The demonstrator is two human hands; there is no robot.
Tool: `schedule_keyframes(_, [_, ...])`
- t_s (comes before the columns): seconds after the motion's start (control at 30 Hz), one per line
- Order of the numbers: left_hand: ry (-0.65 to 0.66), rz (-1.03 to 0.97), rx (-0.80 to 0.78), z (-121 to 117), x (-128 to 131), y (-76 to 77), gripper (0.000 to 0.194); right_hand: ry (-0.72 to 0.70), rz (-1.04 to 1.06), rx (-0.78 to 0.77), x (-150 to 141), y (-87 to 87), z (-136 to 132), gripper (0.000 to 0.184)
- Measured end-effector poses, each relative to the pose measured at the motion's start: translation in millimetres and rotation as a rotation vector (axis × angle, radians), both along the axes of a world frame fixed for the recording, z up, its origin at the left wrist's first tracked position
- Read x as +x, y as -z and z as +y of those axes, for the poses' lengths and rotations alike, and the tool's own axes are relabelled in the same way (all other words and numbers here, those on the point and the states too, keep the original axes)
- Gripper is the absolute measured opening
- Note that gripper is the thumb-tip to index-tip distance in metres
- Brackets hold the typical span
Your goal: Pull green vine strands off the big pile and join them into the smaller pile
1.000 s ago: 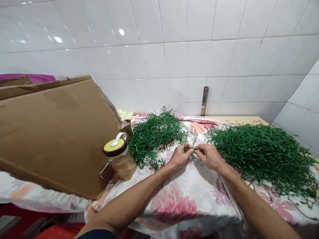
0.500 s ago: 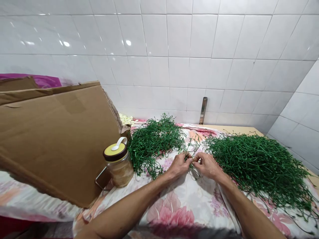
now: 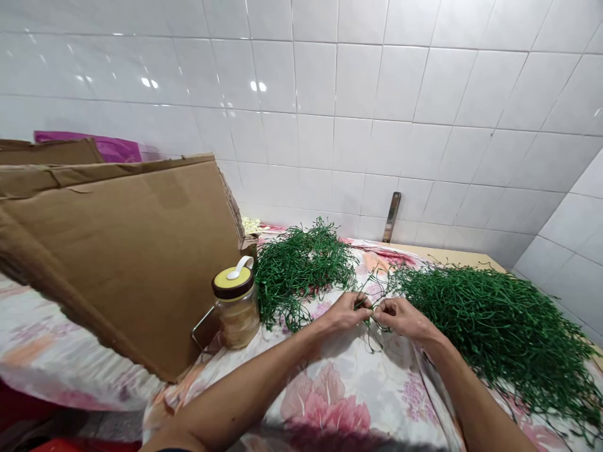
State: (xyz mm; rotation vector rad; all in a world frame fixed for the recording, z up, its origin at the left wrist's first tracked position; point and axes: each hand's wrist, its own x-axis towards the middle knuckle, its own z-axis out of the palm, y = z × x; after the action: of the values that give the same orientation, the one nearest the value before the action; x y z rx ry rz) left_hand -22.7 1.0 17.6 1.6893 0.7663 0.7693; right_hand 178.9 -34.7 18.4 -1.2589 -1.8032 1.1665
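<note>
My left hand and my right hand meet above a floral cloth, their fingertips pinching thin green strands between them. The fine strands hang below the hands, and the fingers hide the exact grip. To the left lies a tangled heap of green wiry strands, close to my left hand. A larger heap of the same strands spreads to the right, touching my right hand's side.
A glass jar with a yellow and brown lid stands in a wire holder left of the heap. Large cardboard sheets lean in from the left. White tiles form the wall behind, with a metal strip on it.
The whole scene sits lower and further right in the view than before. Both hands stay together at the strands, their fingers shifted slightly.
</note>
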Motion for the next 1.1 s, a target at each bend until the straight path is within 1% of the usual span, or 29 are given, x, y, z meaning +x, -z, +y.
schedule_keyframes(0.1, [-0.06, 0.086, 0.105, -2, 1, 1.3, 0.008, 0.016, -0.043, 0.022, -3, 0.1, 1, 0.023])
schedule_keyframes(0.17, [-0.087, 0.155, 0.164, -4, 1, 2.5, 0.009, 0.032, -0.068, 0.044, -6, 1.0, 2, 0.022])
schedule_keyframes(0.3, [-0.117, 0.224, 0.223, -5, 1, 4.6, 0.01, 0.074, -0.134, 0.087, -10, 5.4, 3, 0.023])
schedule_keyframes(0.43, [-0.168, 0.241, 0.21, -4, 2, 9.0, 0.009, 0.112, -0.197, 0.134, -12, 11.5, 5, 0.025])
schedule_keyframes(0.53, [-0.198, 0.222, 0.177, -2, 5, 15.5, 0.008, 0.139, -0.228, 0.156, -15, 12.9, 6, 0.027])
schedule_keyframes(0.67, [-0.198, 0.098, 0.063, 0, 9, 25.2, 0.006, 0.134, -0.233, 0.148, -16, 12.7, 7, 0.03])
schedule_keyframes(0.77, [-0.199, 0.021, 0.009, 1, 10, 29.3, 0.006, 0.148, -0.223, 0.131, -15, 14.6, 8, 0.03])
schedule_keyframes(0.83, [-0.214, 0.022, 0.016, 1, 11, 29.9, 0.006, 0.159, -0.219, 0.125, -14, 16.4, 8, 0.028])
schedule_keyframes(0.93, [-0.24, 0.063, 0.083, 1, 12, 29.6, 0.006, 0.169, -0.223, 0.129, -13, 17.7, 8, 0.025])
schedule_keyframes(1.1, [-0.308, 0.159, 0.112, -5, 14, 29.4, 0.007, 0.219, -0.417, 0.211, -19, 16.9, 5, 0.023])
